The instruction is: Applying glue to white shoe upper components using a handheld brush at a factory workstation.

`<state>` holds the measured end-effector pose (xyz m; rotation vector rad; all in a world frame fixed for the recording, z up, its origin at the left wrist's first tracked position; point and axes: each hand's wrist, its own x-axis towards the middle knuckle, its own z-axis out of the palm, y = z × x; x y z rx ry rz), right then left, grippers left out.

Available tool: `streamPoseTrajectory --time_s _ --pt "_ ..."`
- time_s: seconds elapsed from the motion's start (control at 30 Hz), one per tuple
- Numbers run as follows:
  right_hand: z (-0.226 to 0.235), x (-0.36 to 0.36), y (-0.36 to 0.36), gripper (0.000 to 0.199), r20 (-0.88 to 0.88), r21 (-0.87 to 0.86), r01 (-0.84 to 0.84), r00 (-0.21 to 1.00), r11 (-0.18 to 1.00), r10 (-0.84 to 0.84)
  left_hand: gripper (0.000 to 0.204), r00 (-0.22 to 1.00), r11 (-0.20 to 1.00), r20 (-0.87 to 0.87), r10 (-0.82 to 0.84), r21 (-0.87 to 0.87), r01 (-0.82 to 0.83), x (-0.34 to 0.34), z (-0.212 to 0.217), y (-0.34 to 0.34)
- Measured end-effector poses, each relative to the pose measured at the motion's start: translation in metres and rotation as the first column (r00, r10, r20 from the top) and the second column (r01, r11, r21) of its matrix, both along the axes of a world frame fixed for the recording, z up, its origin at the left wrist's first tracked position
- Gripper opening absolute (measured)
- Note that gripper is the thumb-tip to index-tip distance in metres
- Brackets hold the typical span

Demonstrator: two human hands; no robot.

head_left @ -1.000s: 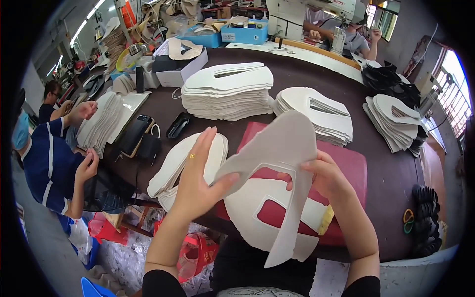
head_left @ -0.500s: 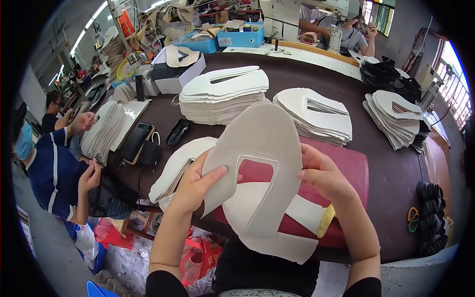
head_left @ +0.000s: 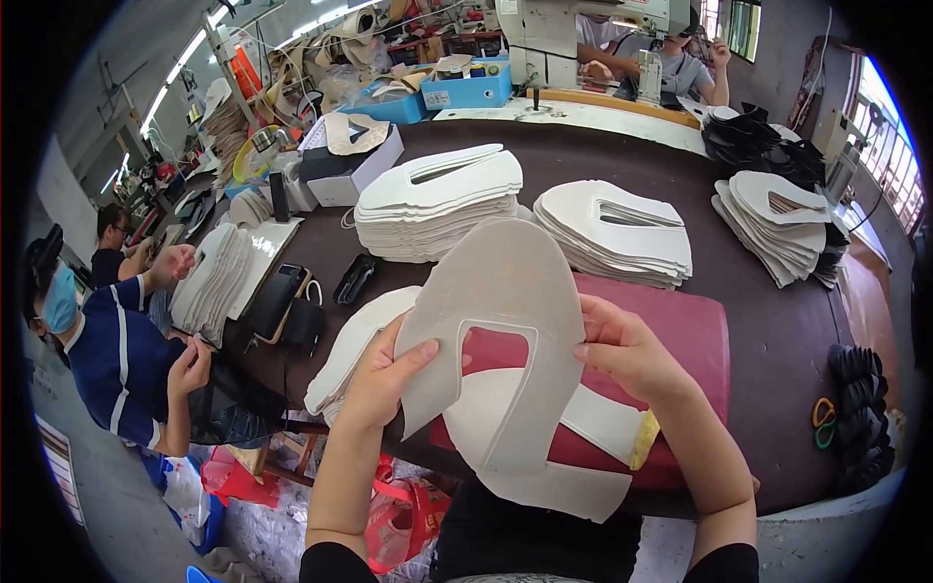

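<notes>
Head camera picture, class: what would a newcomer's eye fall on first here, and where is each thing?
First, the big pale cut-out sheet held up at the centre by the left hand and right hand, above a red pad at the near table edge. Behind it, stacks of the same pale pieces stand across the dark table.

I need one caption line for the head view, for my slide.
Both hands, left hand and right hand, hold up a white cut-out shoe piece above a red pad on a brown table.
</notes>
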<state>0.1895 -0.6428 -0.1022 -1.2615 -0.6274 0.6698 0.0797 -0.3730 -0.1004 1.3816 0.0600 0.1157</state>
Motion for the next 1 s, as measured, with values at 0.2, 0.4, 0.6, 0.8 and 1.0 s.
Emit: streamPoseTrajectory --time_s 0.2,0.4,0.6,0.8,1.0 --pt "0.0 0.002 0.002 0.067 0.029 0.043 -0.001 1.0 0.999 0.0 0.047 1.0 0.999 0.022 -0.004 -0.04 0.005 0.002 -0.002 0.002" --pt "-0.004 0.002 0.001 0.067 0.075 0.036 0.007 0.997 0.999 -0.01 0.047 0.999 0.998 0.032 -0.008 -0.069 0.01 0.004 -0.005 0.002" --pt "0.0 -0.001 -0.002 0.067 0.037 0.032 0.013 0.999 0.999 -0.015 0.046 1.0 0.999 0.003 -0.005 -0.04 0.005 0.005 -0.001 -0.001" --pt "0.0 -0.001 -0.002 0.067 -0.004 0.058 -0.002 1.0 0.998 0.003 0.046 1.0 1.0 0.017 -0.008 0.017 0.008 0.002 0.003 0.001" --pt "0.003 -0.002 -0.003 0.066 0.028 0.083 0.004 1.0 0.997 -0.006 0.047 0.999 0.998 0.033 0.0 0.068 -0.003 -0.002 0.016 -0.002"
